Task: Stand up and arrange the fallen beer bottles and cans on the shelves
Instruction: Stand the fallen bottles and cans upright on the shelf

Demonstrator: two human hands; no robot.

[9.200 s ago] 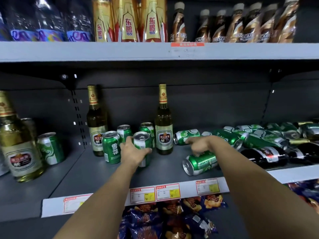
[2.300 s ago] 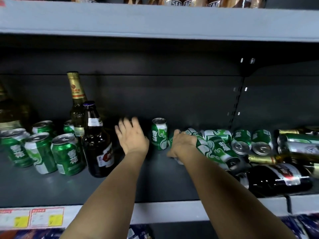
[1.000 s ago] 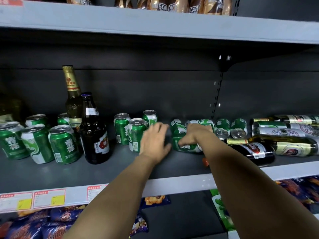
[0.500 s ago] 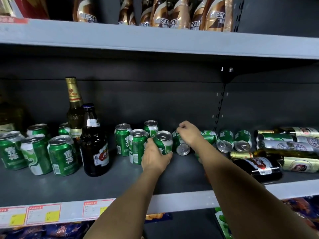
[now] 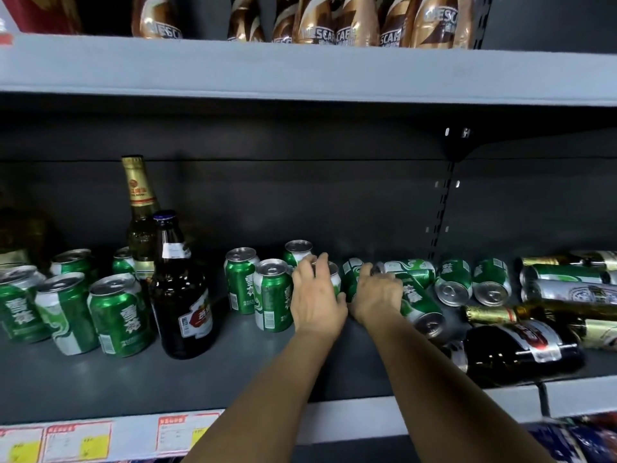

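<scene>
At the centre of the frame, the left hand (image 5: 315, 297) has its grip around an upright green can (image 5: 330, 275) on the shelf (image 5: 200, 379); just right, the right hand (image 5: 377, 294) holds a fallen can (image 5: 417, 299)

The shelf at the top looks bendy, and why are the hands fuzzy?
Head view: the wide-angle lens curves the upper shelf; the left hand and right hand look smeared, likely motion blur; light glints off the upright can tops; the shelf's back is in dim shadow.
</scene>
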